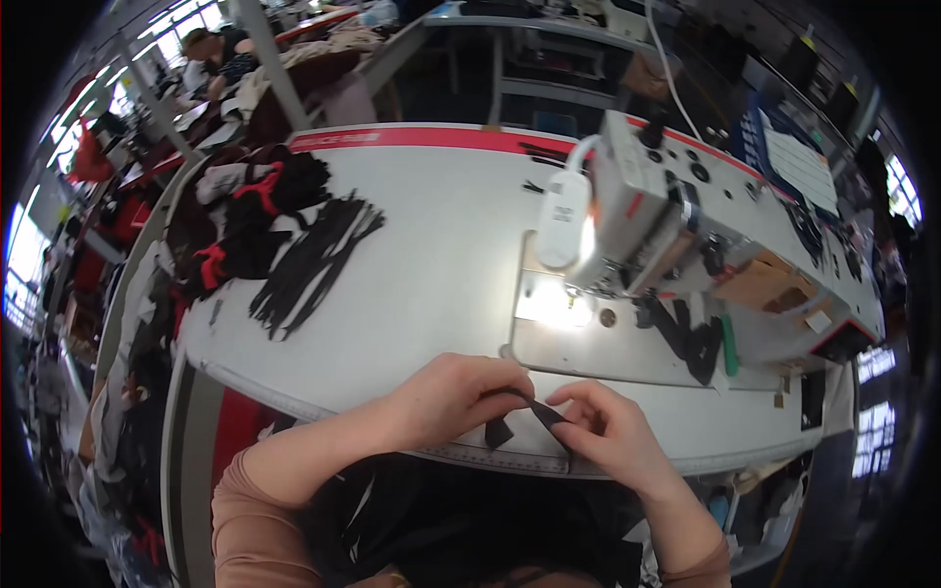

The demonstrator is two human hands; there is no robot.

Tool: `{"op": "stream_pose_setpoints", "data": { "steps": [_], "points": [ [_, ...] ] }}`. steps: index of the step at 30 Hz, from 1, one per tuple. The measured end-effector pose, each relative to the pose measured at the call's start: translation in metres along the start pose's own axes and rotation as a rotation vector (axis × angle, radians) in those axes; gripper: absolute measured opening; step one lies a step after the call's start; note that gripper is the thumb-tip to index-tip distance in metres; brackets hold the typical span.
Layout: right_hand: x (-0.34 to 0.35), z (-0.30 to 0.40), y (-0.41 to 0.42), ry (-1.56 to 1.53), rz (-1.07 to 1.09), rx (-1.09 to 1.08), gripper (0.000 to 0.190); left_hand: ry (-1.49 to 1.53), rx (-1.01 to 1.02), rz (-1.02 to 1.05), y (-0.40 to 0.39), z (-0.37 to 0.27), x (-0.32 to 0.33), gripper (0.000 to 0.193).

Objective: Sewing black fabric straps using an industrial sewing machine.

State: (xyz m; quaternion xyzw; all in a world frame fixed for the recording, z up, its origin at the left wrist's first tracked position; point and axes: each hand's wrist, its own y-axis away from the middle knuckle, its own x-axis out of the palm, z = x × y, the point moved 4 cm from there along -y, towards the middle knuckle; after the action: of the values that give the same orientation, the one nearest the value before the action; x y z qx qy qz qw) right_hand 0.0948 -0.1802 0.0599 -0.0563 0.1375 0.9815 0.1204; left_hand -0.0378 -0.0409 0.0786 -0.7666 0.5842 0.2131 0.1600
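Both my hands are near the table's front edge, below the needle area of an industrial sewing machine (632, 206). A dark fabric strip (545, 416) runs between them. My left hand (470, 397) pinches it between thumb and fingers, and a short end hangs below that hand. On the other side my right hand (599, 426) grips the strip between thumb and forefinger, the other fingers curled. The machine's lamp lights the metal needle plate. Left of the machine lies a bundle of dark strips (316, 264) on the white tabletop (434, 257).
A pile of black and red fabric (250, 213) covers the table's left end. Dark fabric pieces (687, 338) and a green tool (728, 345) lie under the machine arm. A ruler tape (507, 461) follows the front edge. Another person (213, 59) sits far left.
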Motion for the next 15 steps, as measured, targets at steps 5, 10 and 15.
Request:
{"op": "stream_pose_setpoints", "data": {
  "steps": [5, 10, 15],
  "points": [
    [0.003, -0.005, -0.007, 0.007, 0.048, 0.1, 0.015, -0.167, -0.008, -0.082, 0.025, 0.005, -0.019, 0.012],
    [0.019, -0.01, -0.016, 0.148, 0.063, 0.003, 0.01, -0.566, 0.211, -0.2, 0.028, 0.011, -0.027, 0.029],
    [0.044, 0.023, -0.019, 0.361, 0.182, -0.092, 0.016, 0.196, 0.045, 0.075, 0.003, 0.0, 0.001, 0.039]
  ]
}}
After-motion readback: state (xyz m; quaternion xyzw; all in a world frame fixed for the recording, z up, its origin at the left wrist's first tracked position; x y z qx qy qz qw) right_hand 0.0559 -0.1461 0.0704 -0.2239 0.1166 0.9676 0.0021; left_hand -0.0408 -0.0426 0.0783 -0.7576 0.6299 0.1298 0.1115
